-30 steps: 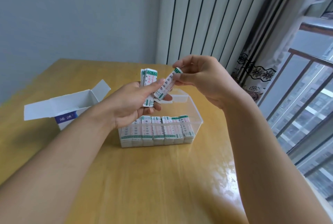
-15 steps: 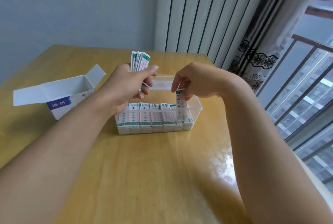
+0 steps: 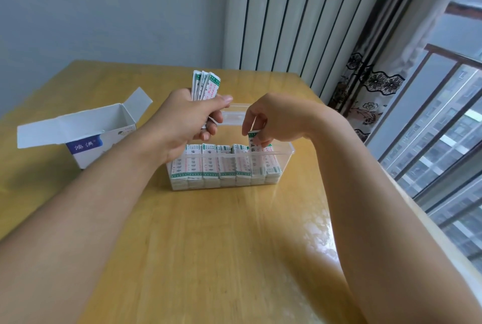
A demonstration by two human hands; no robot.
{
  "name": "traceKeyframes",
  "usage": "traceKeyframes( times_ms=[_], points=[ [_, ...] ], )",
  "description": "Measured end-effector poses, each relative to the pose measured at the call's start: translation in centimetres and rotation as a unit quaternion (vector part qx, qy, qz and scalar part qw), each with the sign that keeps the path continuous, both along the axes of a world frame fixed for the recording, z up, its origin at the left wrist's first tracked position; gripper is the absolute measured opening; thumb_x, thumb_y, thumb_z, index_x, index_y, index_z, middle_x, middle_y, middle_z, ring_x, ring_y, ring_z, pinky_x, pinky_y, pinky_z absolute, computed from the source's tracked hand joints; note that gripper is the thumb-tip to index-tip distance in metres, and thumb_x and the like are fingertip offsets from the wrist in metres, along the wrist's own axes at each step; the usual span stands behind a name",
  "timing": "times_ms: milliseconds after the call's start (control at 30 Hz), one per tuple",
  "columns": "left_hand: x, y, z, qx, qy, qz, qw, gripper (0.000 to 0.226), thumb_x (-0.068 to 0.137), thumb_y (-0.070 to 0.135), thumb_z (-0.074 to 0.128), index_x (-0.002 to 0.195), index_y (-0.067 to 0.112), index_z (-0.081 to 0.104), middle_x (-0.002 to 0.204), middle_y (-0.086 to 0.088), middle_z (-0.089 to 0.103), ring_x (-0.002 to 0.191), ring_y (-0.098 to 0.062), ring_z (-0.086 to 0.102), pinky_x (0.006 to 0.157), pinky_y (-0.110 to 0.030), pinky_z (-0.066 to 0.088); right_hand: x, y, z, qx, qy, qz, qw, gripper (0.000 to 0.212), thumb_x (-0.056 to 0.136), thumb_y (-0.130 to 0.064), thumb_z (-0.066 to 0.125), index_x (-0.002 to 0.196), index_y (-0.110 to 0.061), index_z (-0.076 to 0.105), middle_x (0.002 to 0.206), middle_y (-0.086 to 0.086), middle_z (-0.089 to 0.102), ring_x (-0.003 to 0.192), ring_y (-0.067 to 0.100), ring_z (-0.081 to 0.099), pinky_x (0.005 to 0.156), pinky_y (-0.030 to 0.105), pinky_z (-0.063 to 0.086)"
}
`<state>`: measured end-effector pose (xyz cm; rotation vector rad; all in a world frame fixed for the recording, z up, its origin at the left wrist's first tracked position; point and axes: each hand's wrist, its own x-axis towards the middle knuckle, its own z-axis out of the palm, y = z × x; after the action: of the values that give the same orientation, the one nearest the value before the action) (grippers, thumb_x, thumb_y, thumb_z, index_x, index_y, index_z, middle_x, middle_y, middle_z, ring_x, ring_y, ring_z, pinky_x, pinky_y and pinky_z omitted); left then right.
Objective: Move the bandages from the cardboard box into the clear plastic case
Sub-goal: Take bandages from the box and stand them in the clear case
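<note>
Above the clear plastic case: left hand gripping a fanned bandage stack; right hand pinching one bandage, upright, near its right end.

Bandages upright in clear case; box open.

- Bandages fanned in the hand: white wrappers, green band across the end, small red print.
- Rows of bandages in the case: same white, green stripes, red lettering.
- Case: clear, see-through plastic.
- Box near the desk's left edge: white, with a blue label bearing white characters.
- Desk: honey-yellow wood grain, glossy.
- Curtain: black floral lace pattern.
- Wall: pale grey-blue.
</note>
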<state>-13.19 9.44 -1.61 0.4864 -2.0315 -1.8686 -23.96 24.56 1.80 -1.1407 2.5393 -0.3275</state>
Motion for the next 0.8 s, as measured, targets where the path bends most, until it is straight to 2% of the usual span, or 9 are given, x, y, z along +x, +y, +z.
traceKeyframes(
  times_ms=[133, 233, 333, 467, 633, 800],
  points=[
    [0.0, 0.0, -0.1, -0.001, 0.000, -0.004, 1.000, 0.024, 0.095, 0.026, 0.070, 0.106, 0.005, 0.065, 0.072, -0.002, 0.060, 0.052, -0.009, 0.052, 0.042, -0.018, 0.039, 0.0, -0.2, -0.3, 0.021, 0.019, 0.001, 1.000, 0.020, 0.089, -0.009, 0.075, 0.103, -0.023, 0.073, 0.087, -0.011, 0.070, 0.076, 0.007, 0.072, 0.057, 0.017, 0.042],
    [-0.1, -0.1, -0.1, 0.002, 0.002, -0.006, 1.000, 0.023, 0.095, 0.025, 0.070, 0.105, 0.006, 0.065, 0.073, -0.002, 0.059, 0.052, -0.010, 0.052, 0.042, -0.019, 0.039, 0.1, -0.6, -0.7, 0.029, 0.044, -0.003, 0.999, 0.024, 0.090, -0.008, 0.073, 0.107, -0.024, 0.076, 0.098, -0.007, 0.074, 0.075, 0.005, 0.069, 0.060, 0.017, 0.045],
    [-0.1, -0.1, -0.1, 0.000, 0.001, -0.004, 1.000, 0.024, 0.095, 0.025, 0.070, 0.107, 0.005, 0.066, 0.073, -0.002, 0.059, 0.052, -0.009, 0.052, 0.041, -0.018, 0.039, 0.1, -0.9, -1.1, 0.031, 0.088, -0.009, 0.996, 0.028, 0.091, -0.004, 0.069, 0.109, -0.024, 0.077, 0.102, -0.006, 0.074, 0.088, 0.014, 0.068, 0.072, 0.024, 0.050],
    [0.0, -0.1, -0.1, 0.000, -0.002, -0.005, 1.000, 0.025, 0.095, 0.025, 0.070, 0.109, 0.004, 0.066, 0.073, -0.003, 0.060, 0.052, -0.010, 0.052, 0.041, -0.018, 0.039, 0.3, -1.6, -1.8, 0.042, 0.126, -0.033, 0.991, 0.036, 0.093, 0.005, 0.057, 0.111, -0.021, 0.076, 0.106, -0.003, 0.072, 0.085, 0.018, 0.064, 0.071, 0.029, 0.049],
    [0.0, -0.1, -0.1, 0.002, -0.002, -0.007, 1.000, 0.023, 0.095, 0.025, 0.070, 0.107, 0.006, 0.066, 0.074, -0.003, 0.060, 0.053, -0.010, 0.052, 0.042, -0.018, 0.039, 0.6, -2.0, -2.5, 0.063, 0.156, -0.029, 0.985, 0.035, 0.093, 0.003, 0.053, 0.117, -0.017, 0.071, 0.108, 0.001, 0.069, 0.092, 0.021, 0.065, 0.082, 0.034, 0.056],
    [0.0, -0.1, 0.0, 0.004, -0.002, -0.008, 1.000, 0.018, 0.095, 0.024, 0.070, 0.103, 0.009, 0.067, 0.073, -0.002, 0.060, 0.053, -0.010, 0.052, 0.042, -0.018, 0.039, 0.5, -2.2, -2.8, 0.098, 0.162, -0.022, 0.982, 0.035, 0.094, 0.000, 0.051, 0.120, -0.016, 0.068, 0.114, 0.004, 0.067, 0.099, 0.023, 0.067, 0.090, 0.040, 0.057]
  ],
)
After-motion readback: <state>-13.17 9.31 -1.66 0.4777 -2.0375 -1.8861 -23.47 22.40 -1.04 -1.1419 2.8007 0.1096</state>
